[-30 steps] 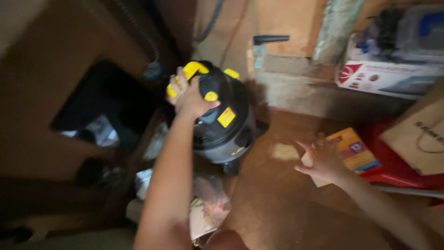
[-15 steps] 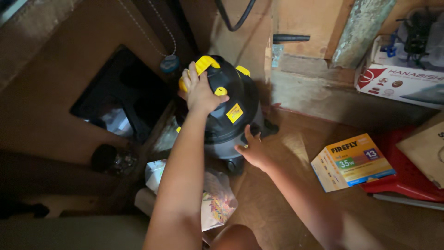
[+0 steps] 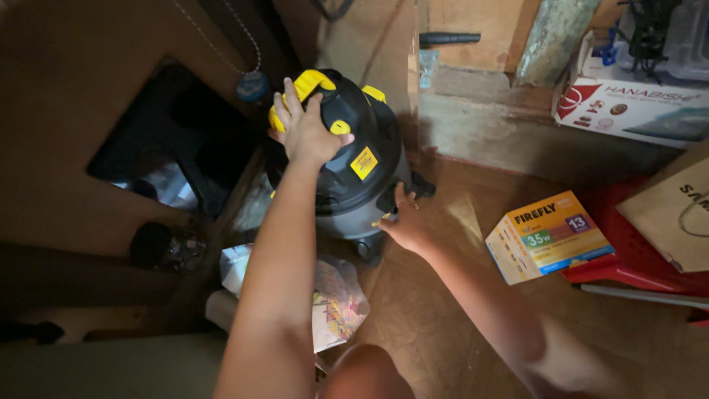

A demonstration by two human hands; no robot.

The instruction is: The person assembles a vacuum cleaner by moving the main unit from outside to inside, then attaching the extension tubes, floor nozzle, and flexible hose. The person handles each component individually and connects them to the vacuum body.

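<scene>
A black and grey canister vacuum cleaner [image 3: 353,174] with yellow handle and latches stands on the wooden floor near the wall. My left hand [image 3: 304,127] rests on its top, fingers wrapped over the yellow handle. My right hand [image 3: 402,220] presses against the vacuum's lower right side, by a black side latch. Both forearms stretch up from the bottom of the head view.
A small yellow and orange box [image 3: 546,235] lies on the floor to the right, beside a red plastic item [image 3: 635,258] and a brown paper bag [image 3: 676,210]. A white appliance box [image 3: 628,103] sits at the back right. Plastic bags [image 3: 332,295] lie left of the vacuum.
My right hand swung left from near the small box to the vacuum's lower side. My left hand stayed on the handle. The view shifted closer.
</scene>
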